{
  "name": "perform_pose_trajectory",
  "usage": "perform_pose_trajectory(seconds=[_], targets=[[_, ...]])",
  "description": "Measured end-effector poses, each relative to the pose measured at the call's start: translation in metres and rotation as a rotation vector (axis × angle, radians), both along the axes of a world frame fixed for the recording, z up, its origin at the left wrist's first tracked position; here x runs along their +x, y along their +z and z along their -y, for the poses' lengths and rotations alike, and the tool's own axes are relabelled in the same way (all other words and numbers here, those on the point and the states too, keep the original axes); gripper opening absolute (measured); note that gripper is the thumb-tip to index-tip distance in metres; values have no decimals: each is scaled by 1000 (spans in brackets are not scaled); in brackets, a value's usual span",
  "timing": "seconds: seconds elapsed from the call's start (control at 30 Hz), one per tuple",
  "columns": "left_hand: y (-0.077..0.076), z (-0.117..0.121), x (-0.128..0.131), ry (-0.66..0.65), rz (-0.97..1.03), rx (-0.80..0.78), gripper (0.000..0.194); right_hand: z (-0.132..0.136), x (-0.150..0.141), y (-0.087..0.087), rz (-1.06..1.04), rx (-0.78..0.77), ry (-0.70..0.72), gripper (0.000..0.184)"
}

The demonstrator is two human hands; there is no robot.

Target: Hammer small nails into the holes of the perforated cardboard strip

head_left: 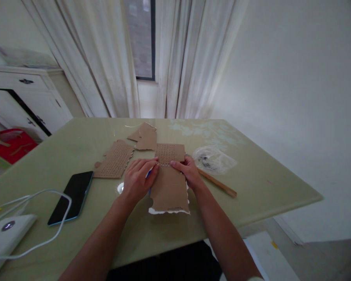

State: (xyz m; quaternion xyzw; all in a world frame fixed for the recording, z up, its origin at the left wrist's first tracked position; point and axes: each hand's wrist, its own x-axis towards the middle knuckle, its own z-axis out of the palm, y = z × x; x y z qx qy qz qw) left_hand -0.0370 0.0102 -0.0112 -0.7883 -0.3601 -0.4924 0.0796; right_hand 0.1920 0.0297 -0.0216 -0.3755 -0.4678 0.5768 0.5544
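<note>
A brown cardboard piece (169,191) lies under my hands, its upper part dotted with rows of small holes and its lower edge torn and white. My left hand (140,177) is closed at its left edge, fingertips pinched near the row of marks across the middle. A bit of blue shows by those fingers; what it is I cannot make out. My right hand (190,171) grips the right edge, thumb on top and fingers beneath. Left of them lies another perforated cardboard piece (114,160), with torn cardboard scraps (146,136) behind.
To the right are a clear plastic bag (213,159) with small dark items and a wooden stick (219,183). A phone (71,198), a white cable (62,226) and a white device (10,238) lie at left. A small round shiny thing (120,187) sits by my left wrist.
</note>
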Motion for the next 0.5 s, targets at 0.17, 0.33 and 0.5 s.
perform_pose_trajectory(seconds=[0.17,0.33,0.5], targets=[[3,1,1,10,1,11,7,0,0,0,0,1,1,42],[2,3,1,22,20,13,10,0,-1,1,17,-1,11,44],[5,6,3,24,146,-70,17,4,-4,6,6,-16,-6,46]])
